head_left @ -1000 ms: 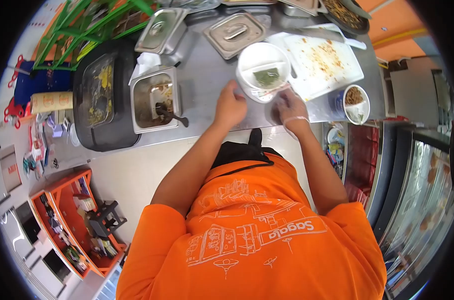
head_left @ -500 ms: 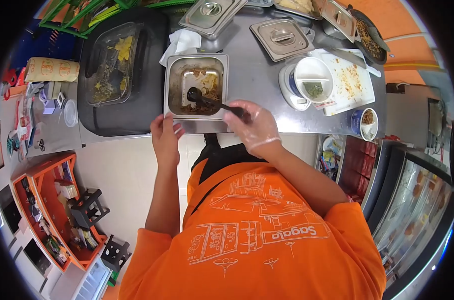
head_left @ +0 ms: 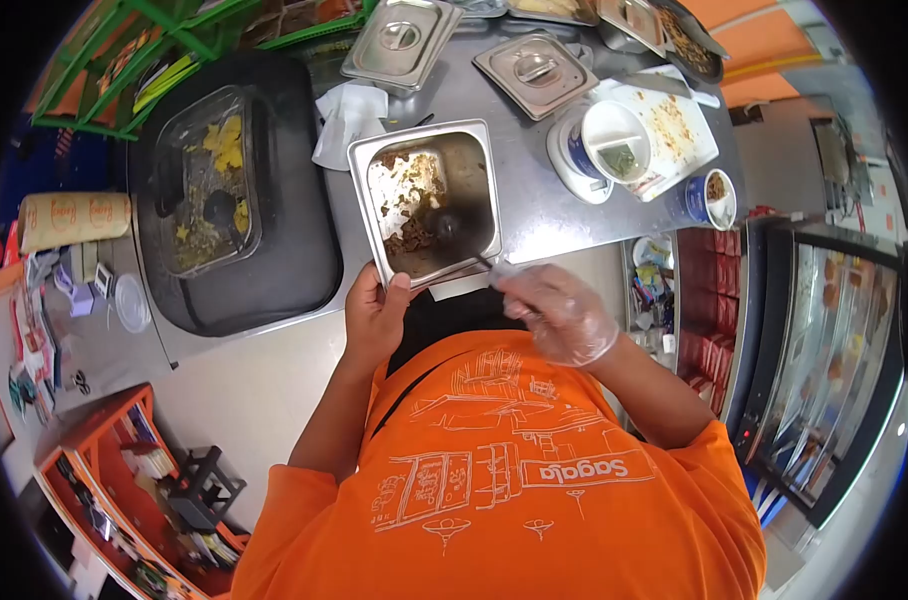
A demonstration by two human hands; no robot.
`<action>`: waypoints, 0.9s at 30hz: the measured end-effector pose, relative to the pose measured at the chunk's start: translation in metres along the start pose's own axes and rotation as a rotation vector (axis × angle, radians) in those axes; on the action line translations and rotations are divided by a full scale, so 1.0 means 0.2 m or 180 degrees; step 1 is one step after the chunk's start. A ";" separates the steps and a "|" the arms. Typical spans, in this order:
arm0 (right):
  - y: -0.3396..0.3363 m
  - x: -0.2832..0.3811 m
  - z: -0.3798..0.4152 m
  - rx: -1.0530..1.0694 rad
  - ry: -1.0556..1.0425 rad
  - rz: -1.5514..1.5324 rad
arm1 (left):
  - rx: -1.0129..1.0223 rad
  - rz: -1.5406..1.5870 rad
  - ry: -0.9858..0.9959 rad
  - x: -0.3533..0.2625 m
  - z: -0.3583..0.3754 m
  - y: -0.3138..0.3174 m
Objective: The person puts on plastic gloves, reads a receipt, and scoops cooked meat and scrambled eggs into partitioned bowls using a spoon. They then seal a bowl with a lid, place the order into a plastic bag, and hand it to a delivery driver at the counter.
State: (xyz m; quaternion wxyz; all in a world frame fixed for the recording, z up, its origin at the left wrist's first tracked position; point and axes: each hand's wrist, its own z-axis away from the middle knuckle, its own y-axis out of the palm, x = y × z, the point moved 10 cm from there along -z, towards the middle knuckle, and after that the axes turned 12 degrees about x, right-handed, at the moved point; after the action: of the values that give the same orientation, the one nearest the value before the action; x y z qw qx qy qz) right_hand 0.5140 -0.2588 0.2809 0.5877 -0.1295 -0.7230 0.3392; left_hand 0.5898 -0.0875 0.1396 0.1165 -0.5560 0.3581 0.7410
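Two bowls (head_left: 616, 142) are standing beyond the right fingers (head_left: 519, 287), which are gripping one spoon (head_left: 483, 261); left fingers (head_left: 401, 284) are clasping one steel pan (head_left: 360, 200), which is separating them from three lids (head_left: 537, 68).

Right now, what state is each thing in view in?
Metal pan, open, food bits inside
Spoon, bowl inside pan
Left hand, bare, gripping pan
Right hand, gloved, holding spoon
Scale, bearing a cup
That cup, open, leaf inside
Cutting board, strewn with crumbs
Knife, lying on board
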 end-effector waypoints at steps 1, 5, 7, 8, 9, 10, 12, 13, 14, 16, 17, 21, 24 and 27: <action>-0.03 0.01 0.01 -0.0208 0.0058 0.0037 | 0.0044 -0.0067 0.0070 -0.04 0.00 0.03; -0.14 0.08 0.00 -0.0847 0.0183 0.0329 | 0.0271 -0.0317 0.0496 -0.12 -0.05 0.08; -0.13 0.15 0.01 -0.1053 0.0163 0.0509 | 0.0149 -0.0387 0.0773 -0.18 -0.11 0.12; -0.09 0.08 0.05 -0.1221 0.0427 -0.0129 | 0.0051 -0.0480 0.0901 -0.21 -0.14 0.14; -0.08 0.05 0.06 -0.1217 0.0641 -0.0470 | 0.0070 -0.0549 0.0955 -0.23 -0.17 0.16; -0.06 0.01 0.06 -0.1214 0.0853 -0.0819 | 0.0092 -0.0617 0.1003 -0.24 -0.20 0.17; -0.15 0.12 0.02 -0.1490 0.0362 0.0014 | 0.0158 -0.0777 0.1038 -0.28 -0.26 0.22; -0.15 0.08 0.01 -0.1221 0.0640 -0.0201 | 0.0189 -0.0871 0.0999 -0.30 -0.27 0.24; -0.15 0.05 0.02 -0.0944 0.0918 -0.0436 | 0.0214 -0.0972 0.0944 -0.32 -0.28 0.26; -0.16 -0.03 0.10 -0.1278 0.1407 -0.1073 | 0.0220 -0.0850 0.0893 -0.36 -0.30 0.33; -0.14 -0.08 0.13 -0.1311 0.1609 -0.1680 | 0.0198 -0.0625 0.0893 -0.37 -0.31 0.38; -0.07 -0.13 0.16 -0.0941 0.2323 -0.3635 | 0.0168 -0.0872 0.0631 -0.25 -0.31 0.40; -0.13 -0.23 0.20 -0.0804 0.2379 -0.3392 | 0.0313 -0.0734 0.0738 -0.25 -0.32 0.44; -0.35 -0.20 0.13 -0.0220 0.2165 -0.0980 | 0.0286 -0.0666 0.0755 -0.26 -0.34 0.47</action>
State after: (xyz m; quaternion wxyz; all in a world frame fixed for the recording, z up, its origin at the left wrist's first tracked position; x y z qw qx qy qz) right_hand 0.5157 -0.3433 0.2931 0.8337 -0.1443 -0.5085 0.1599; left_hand 0.6041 -0.1878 0.2163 0.1747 -0.6681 0.3423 0.6372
